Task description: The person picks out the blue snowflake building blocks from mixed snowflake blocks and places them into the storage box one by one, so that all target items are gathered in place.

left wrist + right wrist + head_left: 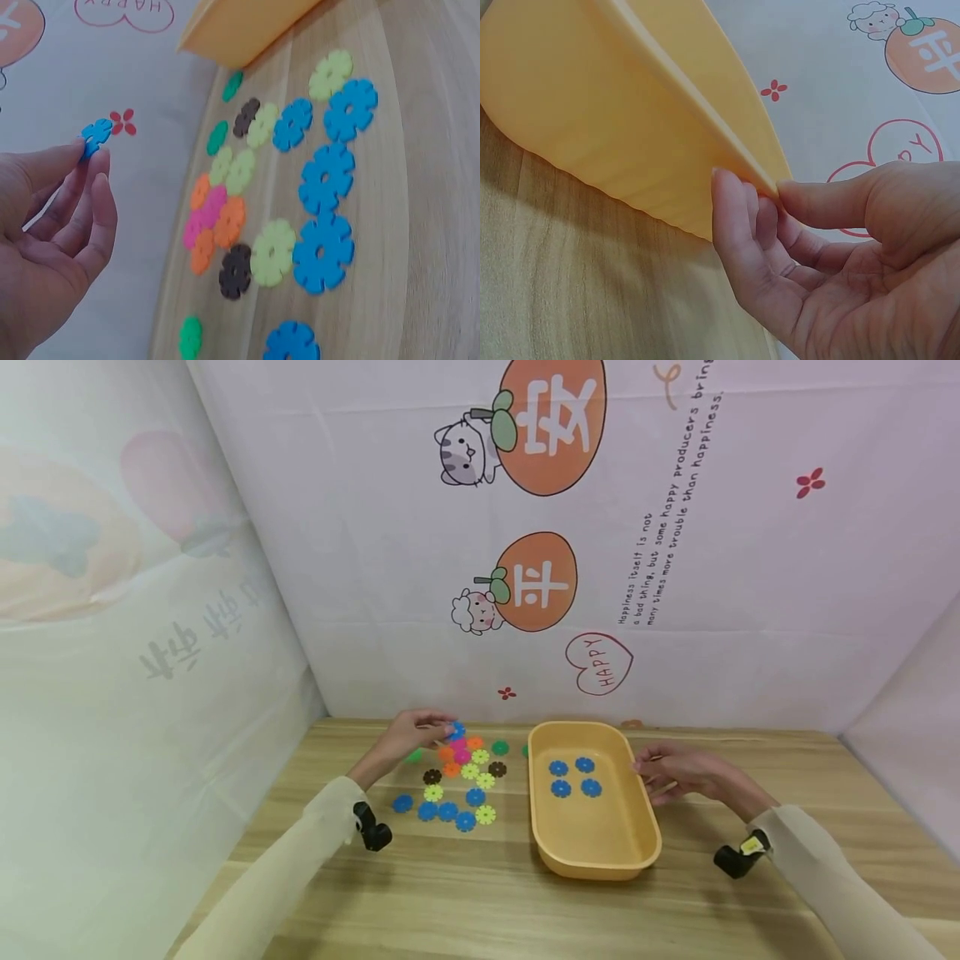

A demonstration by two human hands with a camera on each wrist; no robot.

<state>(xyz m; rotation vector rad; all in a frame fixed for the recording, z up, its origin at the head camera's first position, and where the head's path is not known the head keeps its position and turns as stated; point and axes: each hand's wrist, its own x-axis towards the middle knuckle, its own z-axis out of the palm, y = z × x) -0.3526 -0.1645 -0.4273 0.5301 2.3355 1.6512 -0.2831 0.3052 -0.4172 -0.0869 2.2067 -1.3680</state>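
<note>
Low in the head view's middle my left hand (409,737) pinches a blue disc (458,730); lower right, my right hand (684,771) grips a yellow tub (595,835) on the wooden table (427,893) before a printed wall (390,568).

The tray (596,835), lower right of centre, is plain yellow-orange; its discs (591,788) are blue. Lower left of centre, others are blue, lime, brown, orange, pink and green. The table (480,902) has pale brown wood grain. The sheet (375,568) across the top is white, printed with orange fruit (551,606), red flowers (810,483) and a red-outlined heart (600,664).
</note>
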